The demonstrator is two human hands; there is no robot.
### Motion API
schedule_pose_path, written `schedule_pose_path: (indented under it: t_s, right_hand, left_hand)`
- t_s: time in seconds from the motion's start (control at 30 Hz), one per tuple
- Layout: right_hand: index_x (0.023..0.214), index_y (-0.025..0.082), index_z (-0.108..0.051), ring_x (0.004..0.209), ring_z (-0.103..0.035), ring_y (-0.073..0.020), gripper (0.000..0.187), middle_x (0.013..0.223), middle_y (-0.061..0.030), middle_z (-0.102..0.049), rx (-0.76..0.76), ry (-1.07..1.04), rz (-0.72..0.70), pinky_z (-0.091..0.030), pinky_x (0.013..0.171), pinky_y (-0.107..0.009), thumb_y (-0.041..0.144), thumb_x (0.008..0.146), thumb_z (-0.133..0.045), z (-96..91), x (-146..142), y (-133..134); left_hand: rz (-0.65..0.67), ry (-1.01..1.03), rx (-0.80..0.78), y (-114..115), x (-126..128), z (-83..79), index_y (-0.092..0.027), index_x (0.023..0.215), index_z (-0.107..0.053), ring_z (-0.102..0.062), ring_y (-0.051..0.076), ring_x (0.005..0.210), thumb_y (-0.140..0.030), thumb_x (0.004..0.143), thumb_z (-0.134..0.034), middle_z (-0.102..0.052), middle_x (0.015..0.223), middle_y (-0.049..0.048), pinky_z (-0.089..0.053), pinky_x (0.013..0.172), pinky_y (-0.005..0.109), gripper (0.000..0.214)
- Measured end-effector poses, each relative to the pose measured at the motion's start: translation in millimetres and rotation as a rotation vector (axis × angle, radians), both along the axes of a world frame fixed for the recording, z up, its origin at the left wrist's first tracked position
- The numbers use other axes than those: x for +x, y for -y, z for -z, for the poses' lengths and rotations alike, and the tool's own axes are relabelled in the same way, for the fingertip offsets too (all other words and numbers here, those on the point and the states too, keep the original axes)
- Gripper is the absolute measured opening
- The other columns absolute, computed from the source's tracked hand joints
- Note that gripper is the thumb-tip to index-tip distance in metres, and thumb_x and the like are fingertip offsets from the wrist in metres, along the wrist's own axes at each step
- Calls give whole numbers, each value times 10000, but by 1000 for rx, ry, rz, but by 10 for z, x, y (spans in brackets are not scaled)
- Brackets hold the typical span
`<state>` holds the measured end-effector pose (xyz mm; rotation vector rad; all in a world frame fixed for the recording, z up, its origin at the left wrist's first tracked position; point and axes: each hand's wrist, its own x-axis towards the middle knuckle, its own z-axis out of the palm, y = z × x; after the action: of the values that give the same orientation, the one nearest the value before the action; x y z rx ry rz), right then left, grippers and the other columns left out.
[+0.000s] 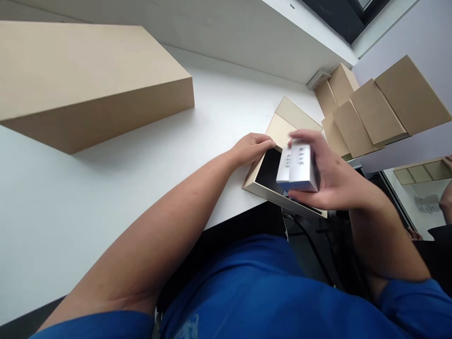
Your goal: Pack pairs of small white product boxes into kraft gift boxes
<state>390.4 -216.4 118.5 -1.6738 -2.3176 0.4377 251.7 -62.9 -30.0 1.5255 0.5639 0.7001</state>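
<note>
A beige box [270, 193] with a dark inside lies at the table's front edge, its lid [298, 114] folded back. My left hand [252, 147] is closed on its left rim, thumb and fingers at the edge. Over the opening, my right hand [330, 174] grips two small white cartons [300, 162] side by side, with dark printing on top and blue along their lower edge. They are slightly blurred and tilted. Hand and cartons cover much of the box's right part, so I cannot tell whether they touch the inside.
A large beige box [95, 70] stands at the left of the white table [226, 117]. Several closed beige boxes [377, 110] are stacked at the right, near a white power strip [318, 79]. Part of another person [447, 202] shows at the far right, by another table.
</note>
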Motion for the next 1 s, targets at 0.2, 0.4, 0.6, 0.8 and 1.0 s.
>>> schedule_pose_path:
  t_s: [0.2,0.4,0.6,0.8,1.0]
  right_hand:
    - [1531,229,-397,1251,-656,-343,896,1413,-142,-625,-218,202,-126,-587,1055,-508,204,700,-733,14,65,-291]
    - [1553,295,-352,1333,-611,-346,895,1510,-123,-555,-97,97,-110,-563,1110,-506,287,741,-728,70,-19,-323]
    - [1457,255,-412,1262,-639,-324,787,1427,-137,-598,-106,17,-121,-564,1076,-477,269,735,-725,247,87,-292]
    - [1403,235,-434,1230,-665,-332,748,1378,-137,-633,-198,128,-111,-578,1030,-468,246,719,-736,422,99,-295]
    - [1577,267,-259,1531,-514,-363,908,1682,-185,-426,-253,65,-85,-478,1250,-577,455,854,-776,531,139,-258]
  left_hand:
    - [19,18,6,-8,-5,6,-174,778,-724,-577,174,795,-460,875,-637,-648,783,18,-432,776,323,315]
    - [43,53,-18,-17,-3,52,-178,794,-723,-603,172,786,-494,879,-650,-677,808,30,-465,752,316,335]
    - [37,14,-9,-5,-23,-2,-177,760,-707,-586,172,782,-433,848,-636,-662,783,30,-441,720,312,279]
    - [42,-16,13,6,-33,-20,-176,807,-759,-629,208,900,-431,792,-609,-724,877,30,-464,826,341,297]
    - [5,1,2,1,-25,-9,-181,765,-736,-596,197,880,-455,797,-611,-695,849,27,-441,815,340,303]
